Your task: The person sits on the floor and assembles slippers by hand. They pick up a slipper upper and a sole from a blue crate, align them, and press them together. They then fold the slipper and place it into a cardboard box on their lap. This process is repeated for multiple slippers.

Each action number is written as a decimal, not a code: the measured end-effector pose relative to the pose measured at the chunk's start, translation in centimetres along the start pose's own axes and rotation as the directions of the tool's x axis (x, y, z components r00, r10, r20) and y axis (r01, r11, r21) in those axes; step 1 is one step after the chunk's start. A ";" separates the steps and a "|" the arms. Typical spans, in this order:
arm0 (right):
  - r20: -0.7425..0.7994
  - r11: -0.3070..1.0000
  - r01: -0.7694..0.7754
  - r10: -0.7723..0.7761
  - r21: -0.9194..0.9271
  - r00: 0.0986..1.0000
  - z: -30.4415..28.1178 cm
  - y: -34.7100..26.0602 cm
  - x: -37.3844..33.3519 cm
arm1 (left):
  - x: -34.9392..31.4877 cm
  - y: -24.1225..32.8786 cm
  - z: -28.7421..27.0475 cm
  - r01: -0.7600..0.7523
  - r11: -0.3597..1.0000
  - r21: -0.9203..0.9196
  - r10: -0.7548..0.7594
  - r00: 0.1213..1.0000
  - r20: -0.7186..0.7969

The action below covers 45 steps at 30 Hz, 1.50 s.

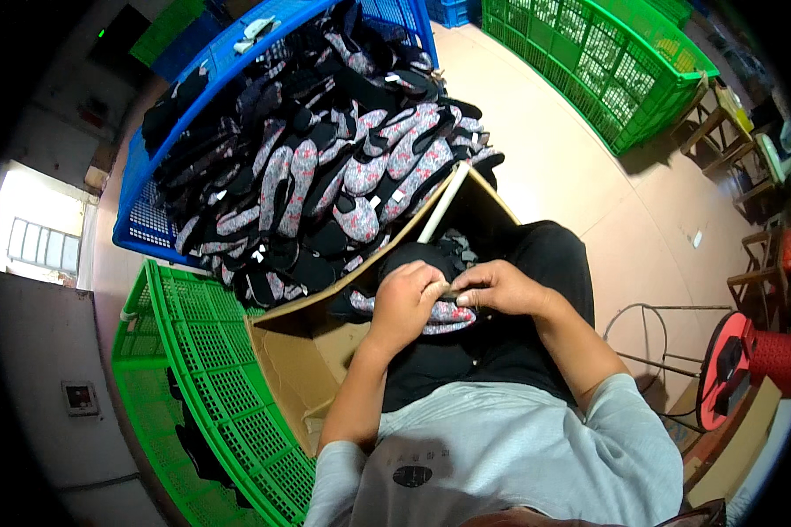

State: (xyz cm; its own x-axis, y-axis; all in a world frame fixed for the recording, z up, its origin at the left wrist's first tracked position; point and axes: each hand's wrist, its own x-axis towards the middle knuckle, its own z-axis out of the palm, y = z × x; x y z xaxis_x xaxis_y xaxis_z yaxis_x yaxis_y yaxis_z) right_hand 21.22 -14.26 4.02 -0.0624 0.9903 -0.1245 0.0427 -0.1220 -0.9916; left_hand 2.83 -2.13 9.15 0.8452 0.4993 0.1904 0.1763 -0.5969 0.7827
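A black slipper (449,320) with a grey-and-red patterned insole lies across my lap, partly hidden by my hands. My left hand (405,301) is closed at its upper edge, thumb and fingers pressed together. Facing it, my right hand (504,288) pinches at the same edge, its fingertips almost meeting those of the left. A small brownish bit shows between the fingertips, too small to name. Just beyond my hands, more dark material (453,249) lies by my knees, its kind unclear.
A large heap of similar slippers (357,174) spills from a blue crate (132,208) ahead on the left. An opened cardboard box (294,364) stands by my left leg, beside a green crate (228,386). Another green crate (580,75), wooden stools (716,123) and a red round-topped stool (726,369) stand right.
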 end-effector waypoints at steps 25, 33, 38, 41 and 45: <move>-0.036 0.992 0.038 -0.034 0.124 0.999 0.3 -1.5 -0.2 | 0.8 -0.4 1.8 0.179 0.887 -0.425 -0.381 0.804 -0.456; -0.036 0.971 0.117 -0.127 -0.208 0.991 1.4 -0.3 0.4 | 0.4 -1.2 1.5 0.176 0.980 -0.094 -0.198 0.912 -0.359; -0.116 0.999 0.016 -0.020 -0.036 0.993 2.0 -0.2 0.7 | 0.9 1.1 2.1 0.021 0.987 -0.160 -0.110 0.812 -0.573; -0.181 0.995 0.023 -0.040 -0.097 0.983 2.0 -0.1 0.8 | -1.4 -0.2 2.1 -0.038 0.994 -0.104 -0.027 0.825 -0.564; -0.225 0.998 -0.010 -0.004 -0.061 0.974 2.1 0.6 1.1 | -5.4 -0.5 2.8 0.204 0.970 -0.130 -0.242 0.835 -0.495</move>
State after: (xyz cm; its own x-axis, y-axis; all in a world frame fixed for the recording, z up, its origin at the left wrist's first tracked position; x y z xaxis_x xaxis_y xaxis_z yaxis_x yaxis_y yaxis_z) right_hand 19.09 -13.42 3.20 0.1639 0.9804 -0.1095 0.1041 -0.1276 -0.9864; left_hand -0.38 -6.29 6.09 0.4135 0.8718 0.2626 0.2784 -0.3957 0.8752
